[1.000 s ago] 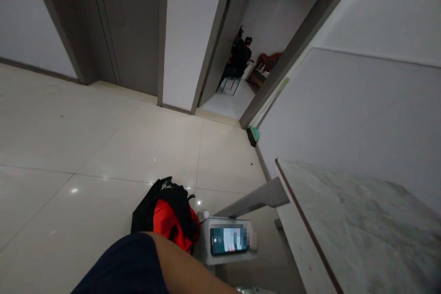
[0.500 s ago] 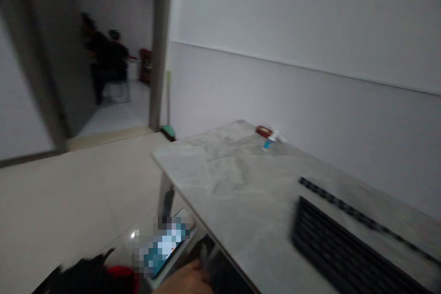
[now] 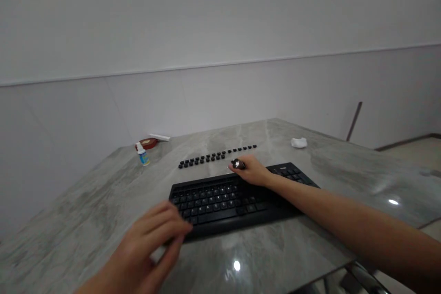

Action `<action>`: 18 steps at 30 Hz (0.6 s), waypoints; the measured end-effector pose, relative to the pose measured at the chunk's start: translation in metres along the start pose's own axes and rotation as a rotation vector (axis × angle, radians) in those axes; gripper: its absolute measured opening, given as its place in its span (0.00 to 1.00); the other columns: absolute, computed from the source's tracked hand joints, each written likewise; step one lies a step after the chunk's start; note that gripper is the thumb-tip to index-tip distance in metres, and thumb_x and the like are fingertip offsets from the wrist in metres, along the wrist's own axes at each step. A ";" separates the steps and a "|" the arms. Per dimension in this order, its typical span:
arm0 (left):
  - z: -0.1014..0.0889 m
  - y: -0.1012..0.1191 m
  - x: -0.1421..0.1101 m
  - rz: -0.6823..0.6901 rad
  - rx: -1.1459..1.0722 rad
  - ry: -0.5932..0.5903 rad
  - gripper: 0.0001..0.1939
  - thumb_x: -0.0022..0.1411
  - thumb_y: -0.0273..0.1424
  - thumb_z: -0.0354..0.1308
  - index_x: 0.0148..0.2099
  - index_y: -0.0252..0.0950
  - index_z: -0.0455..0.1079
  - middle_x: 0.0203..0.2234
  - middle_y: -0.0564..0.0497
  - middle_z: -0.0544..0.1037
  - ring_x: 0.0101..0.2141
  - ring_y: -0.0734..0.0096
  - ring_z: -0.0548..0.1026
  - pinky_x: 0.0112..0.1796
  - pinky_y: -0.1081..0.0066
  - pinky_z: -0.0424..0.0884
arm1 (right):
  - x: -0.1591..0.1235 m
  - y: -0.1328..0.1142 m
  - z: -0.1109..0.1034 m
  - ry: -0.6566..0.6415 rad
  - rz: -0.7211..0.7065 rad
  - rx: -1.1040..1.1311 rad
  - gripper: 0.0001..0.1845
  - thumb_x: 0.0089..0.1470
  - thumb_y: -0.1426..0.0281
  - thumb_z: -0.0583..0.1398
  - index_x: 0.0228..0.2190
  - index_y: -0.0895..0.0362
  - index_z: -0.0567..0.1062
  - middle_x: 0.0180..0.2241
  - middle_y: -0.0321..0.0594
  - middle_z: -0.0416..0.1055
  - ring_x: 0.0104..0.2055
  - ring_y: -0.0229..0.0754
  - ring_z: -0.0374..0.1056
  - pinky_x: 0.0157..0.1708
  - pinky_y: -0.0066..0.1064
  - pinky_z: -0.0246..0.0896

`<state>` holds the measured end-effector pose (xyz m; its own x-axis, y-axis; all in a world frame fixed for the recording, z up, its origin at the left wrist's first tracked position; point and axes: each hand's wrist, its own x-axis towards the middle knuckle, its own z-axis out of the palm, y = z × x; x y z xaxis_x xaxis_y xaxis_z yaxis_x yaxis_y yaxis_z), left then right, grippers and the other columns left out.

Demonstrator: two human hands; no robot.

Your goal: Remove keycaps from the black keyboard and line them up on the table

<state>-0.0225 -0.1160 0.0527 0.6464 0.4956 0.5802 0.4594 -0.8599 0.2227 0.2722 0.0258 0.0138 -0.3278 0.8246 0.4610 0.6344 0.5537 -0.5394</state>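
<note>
A black keyboard [image 3: 212, 202] lies on the grey marbled table in front of me. My right hand [image 3: 253, 172] is closed around a dark handle-like tool with a shiny end [image 3: 237, 164]; its exact kind is unclear. That hand is over the keyboard's back edge, right of the middle, and its forearm crosses the right side. My left hand [image 3: 156, 232], slightly blurred, is at the keyboard's front left corner. Its fingers are bent together with the thumb close under them, and anything between them is hidden. Behind the keyboard, small black keycaps [image 3: 203, 159] stand in rows.
A small white and blue bottle [image 3: 142, 155] stands at the left of the table [image 3: 103, 206]. Behind it are a reddish-brown object [image 3: 148, 143] and a white strip [image 3: 160, 137]. A crumpled white item [image 3: 298, 143] lies at the back right. The wall [image 3: 220, 92] runs behind.
My view has swung right, from the doorway and the lit phone beside the table to the keyboard. Both hands are now in view, where one showed low by the phone.
</note>
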 end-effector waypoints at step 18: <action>0.096 -0.037 0.071 -0.008 0.296 -0.218 0.16 0.66 0.30 0.48 0.49 0.27 0.70 0.46 0.38 0.74 0.48 0.57 0.72 0.51 0.58 0.70 | -0.023 -0.001 -0.039 -0.407 -0.182 -0.300 0.17 0.55 0.66 0.57 0.18 0.59 0.70 0.17 0.37 0.64 0.20 0.33 0.54 0.24 0.27 0.43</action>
<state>0.0649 -0.0374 0.0098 0.7421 0.5439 0.3916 0.6006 -0.7991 -0.0283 0.3064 0.0014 0.0309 -0.6581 0.7298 0.1851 0.6950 0.6834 -0.2234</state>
